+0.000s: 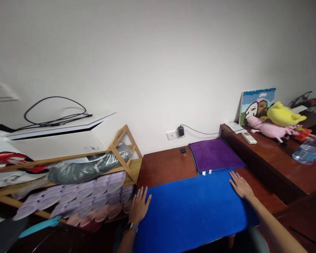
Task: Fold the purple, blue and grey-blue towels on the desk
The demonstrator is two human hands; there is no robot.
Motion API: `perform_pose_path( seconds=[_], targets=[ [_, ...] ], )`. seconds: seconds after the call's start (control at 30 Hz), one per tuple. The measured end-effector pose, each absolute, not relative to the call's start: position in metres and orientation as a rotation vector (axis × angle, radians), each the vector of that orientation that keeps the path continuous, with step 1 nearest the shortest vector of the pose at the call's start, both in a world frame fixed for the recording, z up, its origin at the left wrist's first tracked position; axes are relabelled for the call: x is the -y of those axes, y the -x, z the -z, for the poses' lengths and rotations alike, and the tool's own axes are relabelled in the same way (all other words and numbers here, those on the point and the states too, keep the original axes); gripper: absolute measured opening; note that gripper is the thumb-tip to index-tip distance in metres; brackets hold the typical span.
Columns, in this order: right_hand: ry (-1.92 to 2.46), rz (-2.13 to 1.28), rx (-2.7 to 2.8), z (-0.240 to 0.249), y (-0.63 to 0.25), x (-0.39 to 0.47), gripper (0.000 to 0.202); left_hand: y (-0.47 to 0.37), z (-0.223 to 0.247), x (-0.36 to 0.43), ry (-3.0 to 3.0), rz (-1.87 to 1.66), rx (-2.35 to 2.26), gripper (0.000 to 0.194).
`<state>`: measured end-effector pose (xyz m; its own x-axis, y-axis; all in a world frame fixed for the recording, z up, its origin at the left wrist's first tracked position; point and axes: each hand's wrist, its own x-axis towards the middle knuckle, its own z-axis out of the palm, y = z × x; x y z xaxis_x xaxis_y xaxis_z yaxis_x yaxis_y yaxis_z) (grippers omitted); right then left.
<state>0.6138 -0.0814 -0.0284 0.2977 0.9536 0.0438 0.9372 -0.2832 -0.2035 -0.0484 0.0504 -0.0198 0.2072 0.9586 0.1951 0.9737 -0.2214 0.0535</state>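
Observation:
A blue cloth (192,207) is spread over the wooden desk, its near part reaching the front edge. My left hand (139,205), with a watch on the wrist, lies flat at the cloth's left edge, fingers stretched out. On the right edge rests my right hand (241,185), open, its fingers pointing to the back left. Neither hand grips anything. Just behind the blue cloth is a folded purple cloth (216,154), with small white tags at its near left corner.
At left stands a wooden rack (126,154) with slippers (94,196), a plastic-wrapped bundle (89,168) and a white box (60,146). The raised right shelf (284,158) bears plush toys (271,130), a remote (249,137), a picture (258,102) and a water bottle (309,151). A charger (181,131) is plugged into the wall.

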Motion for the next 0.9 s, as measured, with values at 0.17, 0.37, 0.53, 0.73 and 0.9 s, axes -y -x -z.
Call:
perform_pose_path(
  seconds=[0.17, 0.37, 0.53, 0.73, 0.9],
  targets=[
    [2.405, -0.058, 1.728, 0.015, -0.592, 0.074, 0.067, 0.037, 0.013, -0.049, 2.384, 0.297, 1.875, 0.070],
    [1.874, -0.093, 2.022, -0.012, -0.432, 0.053, 0.060, -0.063, -0.007, -0.021, 2.675, 0.436, 1.574, 0.058],
    [1.720, -0.275, 2.193, -0.009, -0.379, 0.049, 0.063, -0.068, 0.000, 0.000, 2.733, 0.366, 1.615, 0.058],
    [2.231, -0.245, 1.890, 0.006, -0.536, 0.072, 0.070, 0.057, 0.020, -0.003, 2.431, 0.379, 1.864, 0.066],
    [2.355, -0.186, 1.677, 0.025, -0.616, 0.081, 0.074, 0.074, 0.020, -0.002, 2.382, 0.448, 1.831, 0.066]
  ],
)
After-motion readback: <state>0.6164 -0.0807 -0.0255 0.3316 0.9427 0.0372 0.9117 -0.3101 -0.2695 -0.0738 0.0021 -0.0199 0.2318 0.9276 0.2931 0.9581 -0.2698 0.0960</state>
